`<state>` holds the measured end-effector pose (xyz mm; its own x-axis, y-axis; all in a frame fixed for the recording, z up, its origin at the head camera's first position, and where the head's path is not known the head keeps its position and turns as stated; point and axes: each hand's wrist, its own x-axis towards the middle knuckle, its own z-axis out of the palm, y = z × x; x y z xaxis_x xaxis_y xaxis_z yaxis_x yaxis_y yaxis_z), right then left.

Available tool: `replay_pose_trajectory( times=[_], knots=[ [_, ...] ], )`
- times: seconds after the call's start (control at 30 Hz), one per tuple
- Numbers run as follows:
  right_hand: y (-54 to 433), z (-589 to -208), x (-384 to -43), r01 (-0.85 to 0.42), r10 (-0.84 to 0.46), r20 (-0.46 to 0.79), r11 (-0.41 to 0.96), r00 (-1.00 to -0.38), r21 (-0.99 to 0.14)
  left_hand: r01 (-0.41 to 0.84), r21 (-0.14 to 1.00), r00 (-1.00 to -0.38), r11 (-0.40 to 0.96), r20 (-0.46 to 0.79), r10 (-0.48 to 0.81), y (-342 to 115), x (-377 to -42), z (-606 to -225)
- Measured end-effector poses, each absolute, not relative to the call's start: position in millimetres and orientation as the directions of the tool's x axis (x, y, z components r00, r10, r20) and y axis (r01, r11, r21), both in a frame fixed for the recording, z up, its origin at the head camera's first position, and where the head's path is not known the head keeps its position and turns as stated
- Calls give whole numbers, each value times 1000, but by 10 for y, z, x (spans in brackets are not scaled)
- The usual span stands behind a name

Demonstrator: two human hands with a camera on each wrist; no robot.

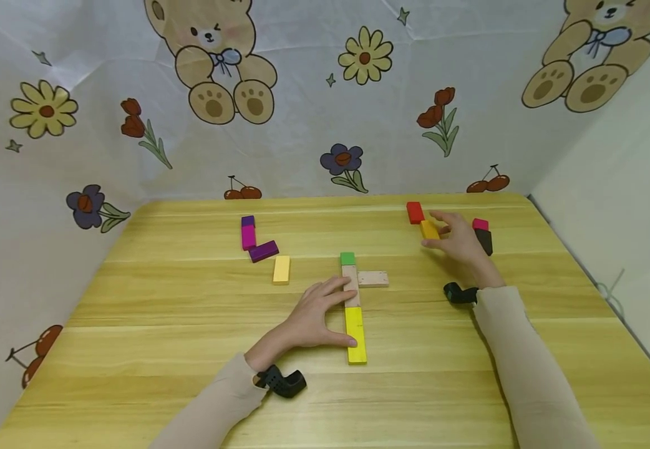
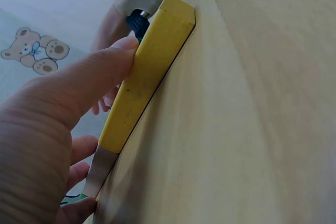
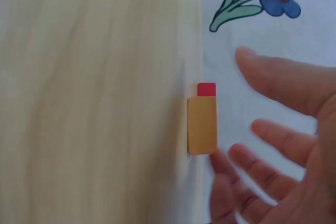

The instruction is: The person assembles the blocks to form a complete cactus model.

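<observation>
A long yellow block, a pale wooden block and a green block lie end to end on the table. Another pale block juts out to the right. My left hand rests against this row, thumb on the yellow block and fingertips on the pale one. Spread around an orange block is my right hand. In the right wrist view the thumb stands apart from the orange block; fingers lie near its lower end.
A red block lies behind the orange one. Pink and black blocks lie beyond my right hand. To the left are a magenta block, purple blocks and a light yellow block. A patterned cloth backs the table.
</observation>
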<state>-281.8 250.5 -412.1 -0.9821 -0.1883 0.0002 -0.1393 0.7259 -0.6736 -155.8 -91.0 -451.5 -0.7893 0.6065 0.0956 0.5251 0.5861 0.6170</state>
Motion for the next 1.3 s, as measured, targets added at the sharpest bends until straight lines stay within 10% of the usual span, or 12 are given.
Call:
replay_pose_trajectory(
  times=[1.3],
  knots=[
    [2591, -4378, -2911, -86, -170, -45, 688, -984, -720, 523, 614, -791, 591, 93, 604, -903, -1576, -4550]
  ],
)
